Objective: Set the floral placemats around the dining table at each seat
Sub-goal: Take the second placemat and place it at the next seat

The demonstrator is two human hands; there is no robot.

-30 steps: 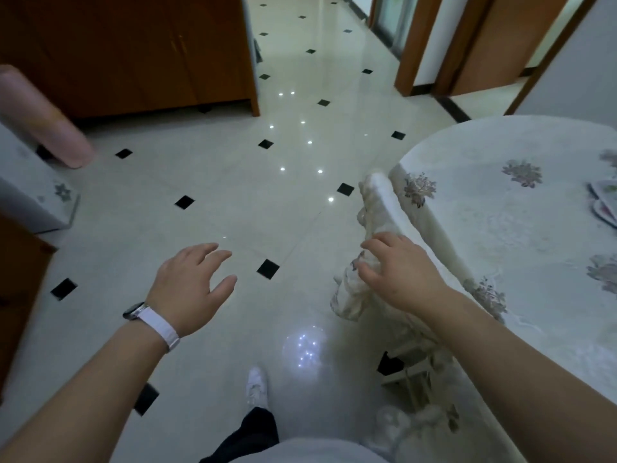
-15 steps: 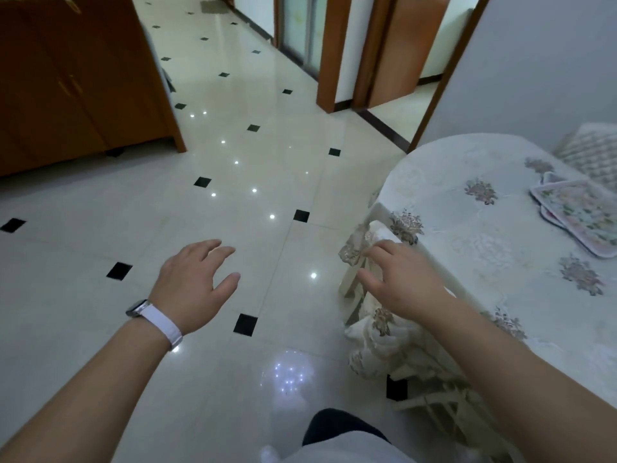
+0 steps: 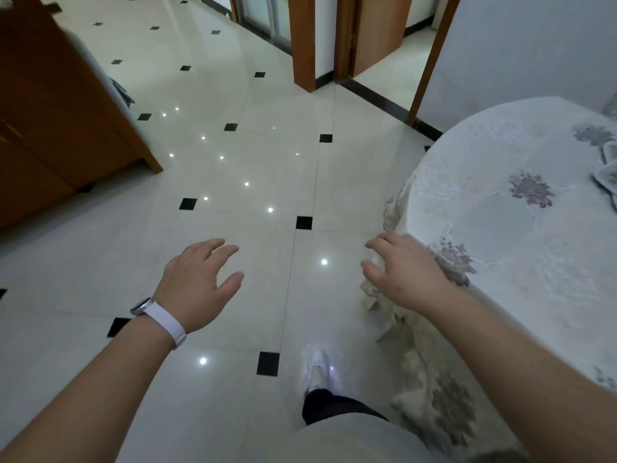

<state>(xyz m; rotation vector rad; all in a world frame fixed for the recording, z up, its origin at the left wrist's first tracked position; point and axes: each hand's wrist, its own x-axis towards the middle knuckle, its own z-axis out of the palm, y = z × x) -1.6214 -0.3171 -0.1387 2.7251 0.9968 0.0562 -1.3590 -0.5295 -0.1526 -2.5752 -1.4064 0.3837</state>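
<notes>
The round dining table [image 3: 494, 202] fills the right side under a pale embroidered tablecloth with grey flower motifs. Only the edge of the floral placemats [image 3: 607, 178] shows at the far right border, lying on the tabletop. My right hand [image 3: 404, 272] hovers at the table's near-left rim, fingers loosely curled, over the draped cloth; whether it touches the cloth I cannot tell. My left hand [image 3: 197, 285], with a white watch on the wrist, hangs over the floor to the left, fingers spread and holding nothing.
A brown wooden cabinet [image 3: 56, 111] stands at the left. Glossy cream floor tiles [image 3: 233, 168] with small black squares stretch ahead to wooden door frames [image 3: 303, 41]. My white shoe [image 3: 317, 369] steps on the floor beside the hanging tablecloth [image 3: 430, 379].
I have walked along the table's edge and the view turned. The placemats slid to the right border. My right hand let go of the bunched cloth at the rim.
</notes>
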